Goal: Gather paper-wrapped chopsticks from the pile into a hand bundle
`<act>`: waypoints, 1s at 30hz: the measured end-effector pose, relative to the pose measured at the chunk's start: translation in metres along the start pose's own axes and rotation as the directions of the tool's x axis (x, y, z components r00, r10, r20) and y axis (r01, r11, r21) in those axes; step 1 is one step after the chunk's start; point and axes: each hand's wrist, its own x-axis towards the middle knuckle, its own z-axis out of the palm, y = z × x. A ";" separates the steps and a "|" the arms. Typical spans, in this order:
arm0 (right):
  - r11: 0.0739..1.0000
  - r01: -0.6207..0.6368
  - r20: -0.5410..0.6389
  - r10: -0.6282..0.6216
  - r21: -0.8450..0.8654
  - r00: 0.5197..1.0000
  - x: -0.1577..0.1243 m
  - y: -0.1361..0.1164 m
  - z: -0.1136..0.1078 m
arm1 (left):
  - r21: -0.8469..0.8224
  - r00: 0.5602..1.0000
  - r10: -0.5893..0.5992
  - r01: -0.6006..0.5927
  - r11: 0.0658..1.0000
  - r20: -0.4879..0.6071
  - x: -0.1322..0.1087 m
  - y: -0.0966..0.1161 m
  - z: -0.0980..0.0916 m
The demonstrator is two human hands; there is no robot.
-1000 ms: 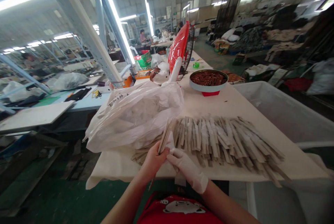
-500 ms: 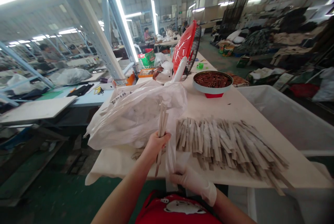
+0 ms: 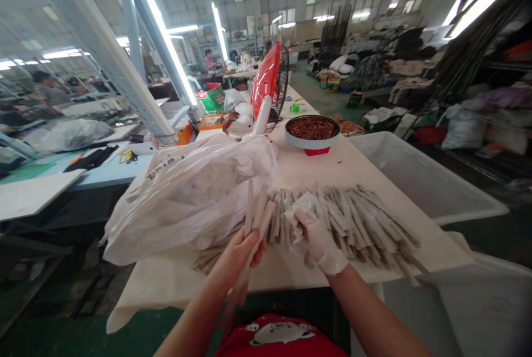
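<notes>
My bare left hand [image 3: 241, 251] is closed round a few flat beige strips [image 3: 260, 210], which fan out above the fingers and hang below them past the table edge. My right hand [image 3: 320, 240], in a thin whitish glove, is closed on a crumpled piece of translucent plastic [image 3: 301, 210]. Below and behind it lies a long row of similar beige strips [image 3: 357, 224], some with clear film around them. Beside my left hand, a big white plastic bag [image 3: 187, 196] spreads over the table's left part. More strips [image 3: 208, 257] stick out from under it.
On the pale-covered table [image 3: 307, 171] stand a round tin [image 3: 312, 131] of brown pieces and a red fan [image 3: 266, 80]. A white bin [image 3: 415, 179] is along the right side. A metal post [image 3: 95, 52] rises at left. People sit farther back.
My right hand has moved from the table edge up and right over the row of strips, with crumpled plastic in it. The strips in my left hand are more fanned out. The view has turned right.
</notes>
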 end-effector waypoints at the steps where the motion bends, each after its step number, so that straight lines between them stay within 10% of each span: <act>1: 0.999 -0.005 -0.016 0.005 0.041 1.000 0.003 0.000 0.001 | 0.011 1.000 0.007 -0.007 1.000 0.016 -0.004 -0.001 0.002; 17: 0.975 0.145 -0.054 -0.156 -0.167 0.986 0.004 0.015 0.017 | 0.099 0.998 -0.047 0.042 0.994 0.049 -0.015 -0.006 0.006; 23: 0.958 0.009 0.275 0.074 -0.288 0.959 -0.014 0.017 0.026 | 0.020 0.997 -0.043 0.042 0.999 0.063 -0.006 -0.004 0.000; 30: 0.960 0.078 0.150 -0.038 -0.269 0.988 -0.019 0.012 0.016 | 0.220 0.998 -0.031 0.017 0.975 0.060 -0.006 -0.014 -0.013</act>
